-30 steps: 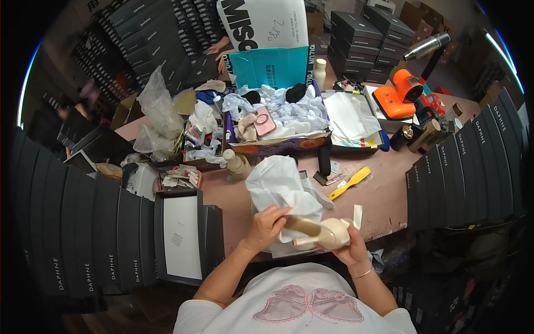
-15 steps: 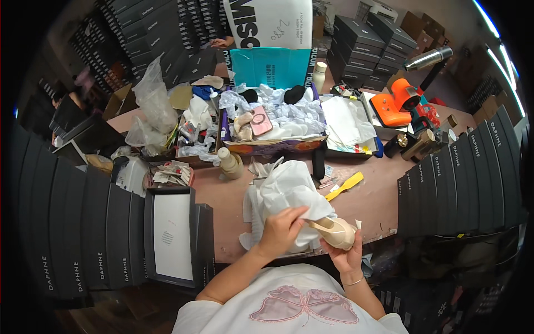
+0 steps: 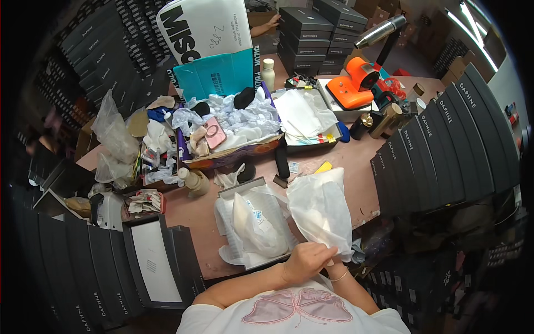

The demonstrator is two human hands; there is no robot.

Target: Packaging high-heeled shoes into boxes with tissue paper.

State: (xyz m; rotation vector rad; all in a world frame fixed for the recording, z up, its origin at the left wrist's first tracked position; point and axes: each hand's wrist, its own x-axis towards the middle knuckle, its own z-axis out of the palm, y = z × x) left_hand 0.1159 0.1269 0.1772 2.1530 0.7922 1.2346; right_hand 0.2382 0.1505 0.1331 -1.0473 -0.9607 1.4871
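My left hand (image 3: pixel 307 259) is closed on the lower edge of a white cloth bag (image 3: pixel 320 209), which stands puffed up over the table's front edge. Of my right hand (image 3: pixel 332 264) only a finger and the wrist with its bracelet show; the rest is hidden under my left hand and the bag, and it pinches the same edge. What the bag holds cannot be seen. Just left of the bag lies an open shoe box (image 3: pixel 243 188) lined with crumpled white tissue paper (image 3: pixel 253 222).
Stacks of black boxes (image 3: pixel 445 150) wall in the table on the right, with more (image 3: pixel 61 267) on the left. An open black box (image 3: pixel 150 261) sits front left. Further back are a paper-filled tray (image 3: pixel 222 158), a pink phone (image 3: pixel 214 132), an orange device (image 3: pixel 356 83) and a yellow tool (image 3: pixel 322 167).
The beige shoe I held in both hands is no longer visible. The white bag has come over to the right and now stands above my hands, which have drawn together at its edge.
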